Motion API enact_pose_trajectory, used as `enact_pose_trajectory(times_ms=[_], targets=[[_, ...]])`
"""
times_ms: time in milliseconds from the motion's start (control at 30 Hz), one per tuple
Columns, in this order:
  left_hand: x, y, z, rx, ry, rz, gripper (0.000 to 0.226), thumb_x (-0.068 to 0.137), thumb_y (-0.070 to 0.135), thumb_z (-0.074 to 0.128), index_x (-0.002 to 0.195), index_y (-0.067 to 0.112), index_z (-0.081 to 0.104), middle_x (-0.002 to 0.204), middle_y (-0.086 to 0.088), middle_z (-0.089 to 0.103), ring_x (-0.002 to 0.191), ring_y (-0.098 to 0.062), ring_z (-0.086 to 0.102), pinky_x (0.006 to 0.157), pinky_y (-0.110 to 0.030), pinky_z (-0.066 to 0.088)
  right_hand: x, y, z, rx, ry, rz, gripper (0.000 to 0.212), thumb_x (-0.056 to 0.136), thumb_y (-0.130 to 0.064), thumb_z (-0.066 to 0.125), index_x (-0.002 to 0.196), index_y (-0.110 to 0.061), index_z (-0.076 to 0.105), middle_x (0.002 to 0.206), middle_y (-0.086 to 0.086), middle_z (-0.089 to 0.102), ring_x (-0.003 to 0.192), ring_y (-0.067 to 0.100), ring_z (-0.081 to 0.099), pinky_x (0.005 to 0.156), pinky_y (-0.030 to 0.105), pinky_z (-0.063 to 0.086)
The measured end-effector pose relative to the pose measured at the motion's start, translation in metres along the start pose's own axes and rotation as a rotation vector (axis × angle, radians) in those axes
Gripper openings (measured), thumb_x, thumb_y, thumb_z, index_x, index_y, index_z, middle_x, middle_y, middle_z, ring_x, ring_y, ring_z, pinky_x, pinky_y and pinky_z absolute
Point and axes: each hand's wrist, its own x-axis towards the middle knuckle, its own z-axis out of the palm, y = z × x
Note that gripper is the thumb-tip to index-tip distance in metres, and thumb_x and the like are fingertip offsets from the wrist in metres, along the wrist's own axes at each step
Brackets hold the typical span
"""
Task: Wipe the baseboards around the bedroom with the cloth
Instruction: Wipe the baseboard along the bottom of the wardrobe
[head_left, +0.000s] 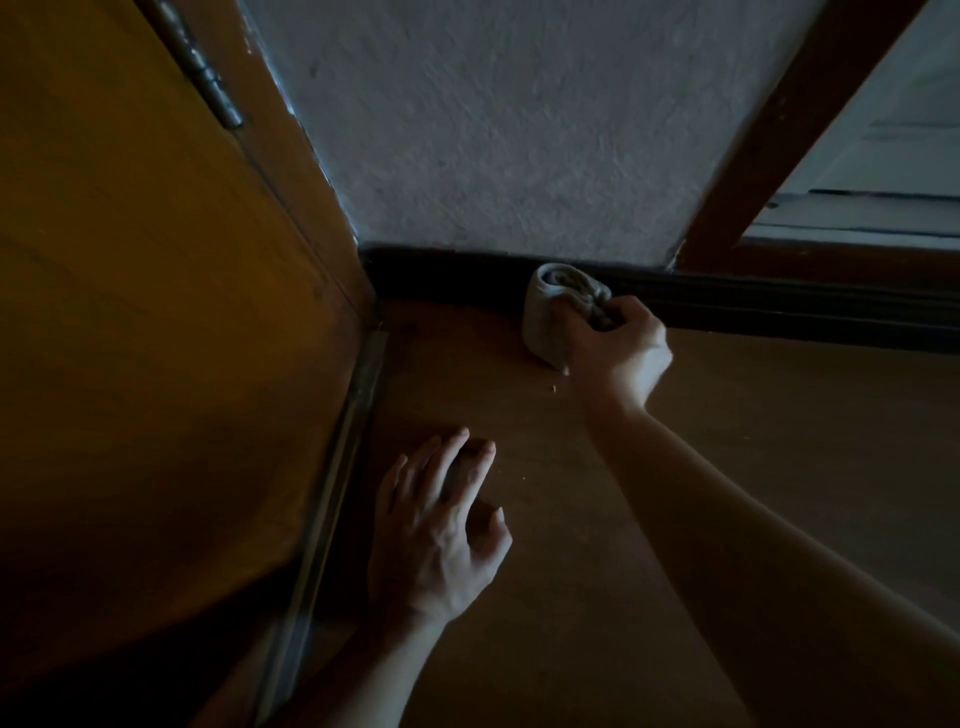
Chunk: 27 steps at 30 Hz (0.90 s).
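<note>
It's dim down here beside the door (156, 312). The right hand (618, 348) has its fingers curled tight round a bunched grey cloth (543, 312). The cloth sits at the foot of the dark baseboard (779, 306), touching it and the floor (753, 426), a little out from the corner. The left hand (441, 525) lies flat on the floor, fingers spread and relaxed, holding nothing.

To do this stretch well, I'd press the wad firmly against the board's face and top lip. Then I'd draw it along in 1 steady pass, right into the corner. The baseboard's long axis runs left to right under the wall (519, 130). The cloth seems to lie across it, rounded end pointing up at the wall.
</note>
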Motion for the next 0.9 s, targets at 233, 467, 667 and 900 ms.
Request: enact_pose_trajectory(times_ms=[233, 467, 667, 900], targets=[[-0.001, 0.000, 0.003, -0.015, 0.050, 0.015, 0.060, 0.090, 0.052, 0.052, 0.145, 0.031, 0.055, 0.156, 0.002, 0.044, 0.142, -0.022, 0.041, 0.117, -0.052, 0.032, 0.022, 0.019, -0.049, -0.013, -0.011, 0.009, 0.025, 0.079, -0.042, 0.080, 0.092, -0.022, 0.070, 0.079, -0.010, 0.066, 0.076, 0.006, 0.065, 0.065, 0.020, 0.053], [-0.001, 0.004, -0.003, 0.038, 0.014, -0.010, 0.062, 0.087, 0.055, 0.054, 0.145, 0.033, 0.054, 0.157, 0.003, 0.043, 0.141, -0.022, 0.041, 0.113, -0.054, 0.038, 0.020, 0.020, -0.055, -0.020, -0.177, -0.022, 0.020, 0.083, -0.041, 0.077, 0.073, -0.034, 0.062, 0.070, -0.016, 0.064, 0.069, 0.002, 0.064, 0.063, 0.026, 0.056], [0.000, 0.007, -0.011, 0.054, -0.072, -0.023, 0.065, 0.087, 0.056, 0.055, 0.148, 0.035, 0.050, 0.160, 0.005, 0.038, 0.143, -0.021, 0.037, 0.118, -0.049, 0.030, 0.019, 0.014, -0.058, -0.126, -0.235, -0.128, 0.023, 0.087, -0.042, 0.072, 0.070, -0.032, 0.060, 0.063, -0.017, 0.058, 0.069, 0.013, 0.066, 0.071, 0.042, 0.058], [-0.001, 0.002, -0.003, 0.033, -0.024, -0.005, 0.064, 0.088, 0.056, 0.055, 0.148, 0.032, 0.051, 0.160, 0.003, 0.039, 0.144, -0.022, 0.038, 0.116, -0.052, 0.033, 0.024, 0.012, -0.028, -0.152, -0.191, -0.235, 0.023, 0.084, -0.045, 0.073, 0.084, -0.022, 0.072, 0.070, -0.008, 0.061, 0.066, 0.009, 0.058, 0.054, 0.004, 0.037]])
